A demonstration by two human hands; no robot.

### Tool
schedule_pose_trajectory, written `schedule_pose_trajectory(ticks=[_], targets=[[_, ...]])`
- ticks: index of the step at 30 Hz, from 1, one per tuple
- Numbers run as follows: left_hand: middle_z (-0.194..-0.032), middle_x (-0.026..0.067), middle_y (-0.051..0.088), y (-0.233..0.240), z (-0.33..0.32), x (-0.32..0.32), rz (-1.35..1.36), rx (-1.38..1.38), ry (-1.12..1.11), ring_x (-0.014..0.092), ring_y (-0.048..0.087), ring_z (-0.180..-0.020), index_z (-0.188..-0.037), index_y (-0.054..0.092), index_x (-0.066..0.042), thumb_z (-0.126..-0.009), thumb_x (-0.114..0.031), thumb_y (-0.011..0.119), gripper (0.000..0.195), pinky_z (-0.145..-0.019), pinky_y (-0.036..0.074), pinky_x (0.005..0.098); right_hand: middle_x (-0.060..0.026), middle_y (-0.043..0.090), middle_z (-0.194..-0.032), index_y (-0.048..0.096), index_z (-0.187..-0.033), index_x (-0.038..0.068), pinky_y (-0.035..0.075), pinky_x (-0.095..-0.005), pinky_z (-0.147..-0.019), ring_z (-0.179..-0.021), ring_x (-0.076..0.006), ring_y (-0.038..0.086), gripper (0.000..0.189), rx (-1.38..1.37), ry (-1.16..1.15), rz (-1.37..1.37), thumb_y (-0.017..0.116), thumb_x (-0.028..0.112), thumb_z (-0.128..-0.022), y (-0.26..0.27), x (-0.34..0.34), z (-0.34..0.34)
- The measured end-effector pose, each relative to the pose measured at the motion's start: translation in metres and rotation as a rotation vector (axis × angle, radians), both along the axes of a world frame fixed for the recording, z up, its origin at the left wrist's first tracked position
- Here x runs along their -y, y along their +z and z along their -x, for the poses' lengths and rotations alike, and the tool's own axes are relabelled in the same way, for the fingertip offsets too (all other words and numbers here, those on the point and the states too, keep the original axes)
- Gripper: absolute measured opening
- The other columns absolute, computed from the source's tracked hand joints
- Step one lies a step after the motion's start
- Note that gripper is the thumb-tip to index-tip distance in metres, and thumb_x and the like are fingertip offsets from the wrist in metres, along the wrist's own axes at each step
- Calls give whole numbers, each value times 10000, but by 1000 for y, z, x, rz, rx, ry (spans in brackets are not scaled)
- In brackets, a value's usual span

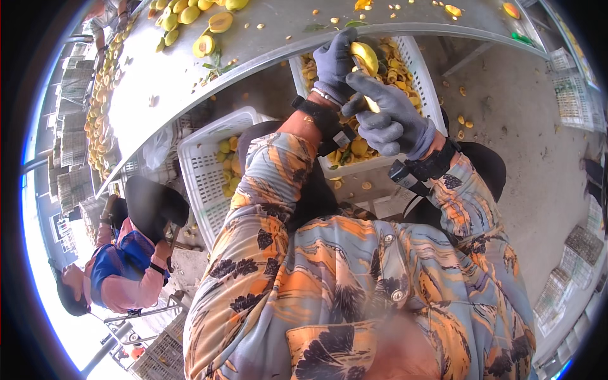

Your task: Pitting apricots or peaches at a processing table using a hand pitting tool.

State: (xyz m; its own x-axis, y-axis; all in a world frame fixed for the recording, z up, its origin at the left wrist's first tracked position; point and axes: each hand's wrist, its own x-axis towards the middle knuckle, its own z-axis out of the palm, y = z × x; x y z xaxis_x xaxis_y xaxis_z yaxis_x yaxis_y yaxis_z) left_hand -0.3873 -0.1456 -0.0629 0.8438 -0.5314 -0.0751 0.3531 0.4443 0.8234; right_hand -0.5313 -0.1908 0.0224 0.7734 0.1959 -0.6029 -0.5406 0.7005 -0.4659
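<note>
My left hand (333,66), in a grey glove, grips a yellow fruit (365,58) over a white plastic crate. My right hand (392,111), gloved too, is just below and to the right, its fingers closed round a knife whose pale yellow handle (372,103) shows under the forefinger. The knife's blade reaches up towards the fruit and is partly hidden by the fingers. Below both hands, the white crate (425,78) holds many yellow fruit halves (398,71).
A metal table (280,47) with whole and halved fruit, pits and leaves runs across the top. A second white crate (204,190) with fruit stands at the left, near a seated co-worker (128,266). Fruit pieces lie on the floor; stacked crates (565,280) stand far right.
</note>
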Motion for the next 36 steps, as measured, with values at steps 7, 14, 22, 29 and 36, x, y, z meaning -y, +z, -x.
schedule_pose_trajectory(ticks=[7, 14, 22, 29, 36], targets=[[-832, 38, 700, -5, 8, 5, -22, 88, 52, 111, 634, -725, -906, 725, 23, -855, -161, 680, 196, -682, 522, 271, 88, 157, -521, 593, -951, -8, 107, -227, -294, -329, -28, 110, 556, 4, -53, 72, 466, 532, -989, -4, -5, 7], [-873, 56, 708, -8, 8, 14, -24, -57, -97, 122, 645, -778, -945, 722, 1, -892, -196, 652, 216, -711, 528, 289, 71, 227, -489, 564, -970, -35, 213, -257, -265, -295, -51, 227, 578, -24, -117, 165, 525, 541, -957, -3, -2, 11], [-914, 146, 701, -6, 7, 12, -48, -147, -291, 215, 674, -782, -1020, 668, 44, -914, -309, 628, 371, -727, 551, 328, -105, 613, -681, 598, -1037, 10, 430, -290, -322, -410, -111, 490, 412, -26, -84, 435, 602, 412, -944, -4, 16, 18], [-841, 40, 690, 1, 17, 14, -33, -145, -123, 107, 628, -725, -927, 714, 13, -852, -173, 721, 200, -663, 513, 268, 66, 365, -546, 594, -961, -77, 361, -195, -301, -367, -20, 384, 412, 230, -138, 119, 523, 326, -1009, -10, 4, 21], [-874, 21, 690, -34, 8, 21, -27, -14, -95, 85, 627, -785, -1012, 717, -9, -891, -173, 663, 211, -710, 510, 256, -9, 536, -606, 624, -960, -18, 502, -228, -414, -420, -67, 499, 260, 493, -48, 611, 554, 232, -967, -7, -4, 18]])
